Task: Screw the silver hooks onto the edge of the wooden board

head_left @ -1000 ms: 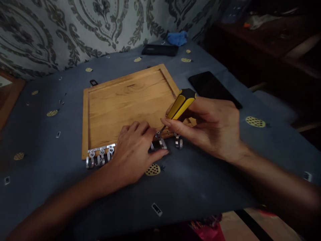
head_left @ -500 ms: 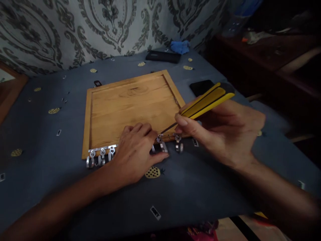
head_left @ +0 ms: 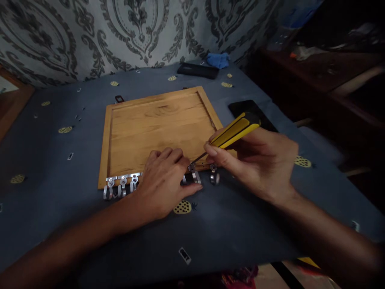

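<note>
A framed wooden board [head_left: 156,132] lies on the cloth, with silver metal hooks [head_left: 123,182] along its front edge. My right hand [head_left: 258,160] grips a screwdriver [head_left: 234,130] with a yellow and black handle. Its thin shaft slants down to the left, and the tip meets the mount of a metal hook [head_left: 195,176]. Over the front edge lies my left hand [head_left: 164,180], fingers curled, with thumb and forefinger around that hook. The palm hides the hooks beneath it. One more hook [head_left: 214,176] hangs from the edge below my right fingers.
Right of the board, partly behind the screwdriver, is a black phone [head_left: 249,110]. A black oblong case [head_left: 197,70] and a crumpled blue cloth [head_left: 218,60] lie at the back by the patterned curtain [head_left: 138,32]. Several tiny screws [head_left: 77,117] are scattered on the left.
The screwdriver's handle and my right hand have shifted left and slightly down, while the tip stays at the hook's mount. My left hand keeps its place. The view has tilted slightly.
</note>
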Demonstrator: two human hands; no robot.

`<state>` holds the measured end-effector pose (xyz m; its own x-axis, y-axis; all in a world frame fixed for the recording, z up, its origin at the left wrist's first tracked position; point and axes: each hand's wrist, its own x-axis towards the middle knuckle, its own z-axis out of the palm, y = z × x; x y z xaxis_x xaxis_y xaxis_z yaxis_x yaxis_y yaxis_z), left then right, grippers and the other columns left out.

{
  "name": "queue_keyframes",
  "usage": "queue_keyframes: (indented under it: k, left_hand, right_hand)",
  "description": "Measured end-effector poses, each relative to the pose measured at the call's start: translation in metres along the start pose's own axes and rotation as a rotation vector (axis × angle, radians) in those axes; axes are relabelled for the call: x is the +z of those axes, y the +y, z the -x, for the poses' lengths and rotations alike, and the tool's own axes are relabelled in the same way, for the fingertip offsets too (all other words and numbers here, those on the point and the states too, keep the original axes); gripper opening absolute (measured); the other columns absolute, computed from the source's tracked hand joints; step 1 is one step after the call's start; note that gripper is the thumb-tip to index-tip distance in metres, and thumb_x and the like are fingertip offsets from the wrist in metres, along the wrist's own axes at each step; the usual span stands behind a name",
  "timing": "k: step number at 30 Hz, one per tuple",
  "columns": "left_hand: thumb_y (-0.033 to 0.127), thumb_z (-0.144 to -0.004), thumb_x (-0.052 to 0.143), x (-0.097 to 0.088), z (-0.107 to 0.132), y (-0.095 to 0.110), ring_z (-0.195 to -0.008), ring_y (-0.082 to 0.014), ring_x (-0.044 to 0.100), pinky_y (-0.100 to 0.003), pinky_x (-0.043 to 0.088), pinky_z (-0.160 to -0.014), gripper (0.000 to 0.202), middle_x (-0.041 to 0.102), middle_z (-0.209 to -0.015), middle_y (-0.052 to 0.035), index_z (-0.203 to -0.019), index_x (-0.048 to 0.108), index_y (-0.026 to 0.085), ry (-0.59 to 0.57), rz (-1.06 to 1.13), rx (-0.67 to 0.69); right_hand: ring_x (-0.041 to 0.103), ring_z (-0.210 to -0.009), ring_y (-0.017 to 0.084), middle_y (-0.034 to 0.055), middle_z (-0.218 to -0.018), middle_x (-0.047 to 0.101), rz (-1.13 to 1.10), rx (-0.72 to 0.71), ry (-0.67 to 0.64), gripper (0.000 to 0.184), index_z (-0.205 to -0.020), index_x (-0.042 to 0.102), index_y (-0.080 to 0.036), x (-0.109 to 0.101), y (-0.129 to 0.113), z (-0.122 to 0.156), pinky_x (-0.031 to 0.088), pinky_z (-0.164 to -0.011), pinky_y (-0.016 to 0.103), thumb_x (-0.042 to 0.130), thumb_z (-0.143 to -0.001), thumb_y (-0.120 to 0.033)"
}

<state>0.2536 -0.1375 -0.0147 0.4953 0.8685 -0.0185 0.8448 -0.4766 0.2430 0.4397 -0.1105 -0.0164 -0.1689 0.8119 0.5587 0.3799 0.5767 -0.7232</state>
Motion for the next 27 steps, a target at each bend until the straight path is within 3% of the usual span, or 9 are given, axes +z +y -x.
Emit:
queue_keyframes:
  k: [6, 12, 17, 22, 24, 27]
  left_hand:
    - [0.051, -0.084, 0.072, 0.002, 0.000, -0.001, -0.104, -0.0301, 0.059, -0.045, 0.043, -0.086, 0.042, 0.066, -0.106, -0.0066, -0.108, 0.069, 0.017, 0.023, 0.013, 0.021]
    - [0.051, -0.084, 0.072, 0.004, 0.001, -0.001, -0.102, -0.0290, 0.059, -0.043, 0.043, -0.082, 0.041, 0.065, -0.101, -0.0061, -0.106, 0.070, 0.016, 0.050, 0.021, 0.031]
    - [0.051, -0.085, 0.071, 0.003, 0.001, -0.001, -0.102, -0.0297, 0.059, -0.043, 0.042, -0.082, 0.039, 0.065, -0.101, -0.0068, -0.103, 0.069, 0.016, 0.040, 0.034, 0.030]
    - [0.051, -0.085, 0.071, 0.001, 0.001, -0.002, -0.103, -0.0299, 0.060, -0.044, 0.042, -0.083, 0.039, 0.065, -0.100, -0.0067, -0.101, 0.069, 0.016, 0.029, 0.038, 0.025]
    - [0.051, -0.085, 0.072, 0.001, 0.001, -0.002, -0.103, -0.0299, 0.059, -0.044, 0.042, -0.083, 0.039, 0.065, -0.100, -0.0067, -0.100, 0.069, 0.015, 0.027, 0.037, 0.030]
    - [0.051, -0.085, 0.072, 0.002, 0.001, -0.002, -0.104, -0.0298, 0.059, -0.044, 0.042, -0.083, 0.040, 0.065, -0.101, -0.0068, -0.102, 0.069, 0.015, 0.029, 0.035, 0.039]
  right_hand:
    - [0.063, -0.064, 0.018, -0.0016, -0.070, 0.064, -0.141, 0.014, -0.035, 0.024, -0.073, 0.066, -0.028, 0.001, -0.004, -0.002, 0.050, -0.052, 0.032, 0.085, -0.072, -0.042]
    - [0.065, -0.058, 0.012, -0.0032, -0.082, 0.070, -0.410, 0.196, -0.096, 0.032, -0.091, 0.067, -0.028, 0.004, -0.012, -0.005, 0.055, -0.048, 0.025, 0.089, -0.068, -0.029]
    - [0.069, -0.059, 0.014, -0.0019, -0.074, 0.070, -0.465, 0.209, -0.208, 0.023, -0.109, 0.071, -0.028, -0.001, -0.011, -0.005, 0.059, -0.053, 0.026, 0.071, -0.088, -0.039]
    - [0.065, -0.051, 0.013, -0.0017, -0.067, 0.069, -0.420, 0.176, -0.134, 0.008, -0.084, 0.075, -0.026, 0.000, -0.012, -0.007, 0.055, -0.044, 0.025, 0.076, -0.084, -0.035]
    - [0.062, -0.048, 0.012, -0.0004, -0.070, 0.071, -0.383, 0.149, -0.094, 0.013, -0.073, 0.073, -0.024, 0.002, -0.014, -0.009, 0.052, -0.040, 0.025, 0.080, -0.080, -0.033]
    - [0.062, -0.045, 0.010, -0.0003, -0.077, 0.074, -0.381, 0.162, -0.077, 0.015, -0.072, 0.072, -0.023, 0.002, -0.015, -0.010, 0.054, -0.041, 0.024, 0.084, -0.075, -0.031]
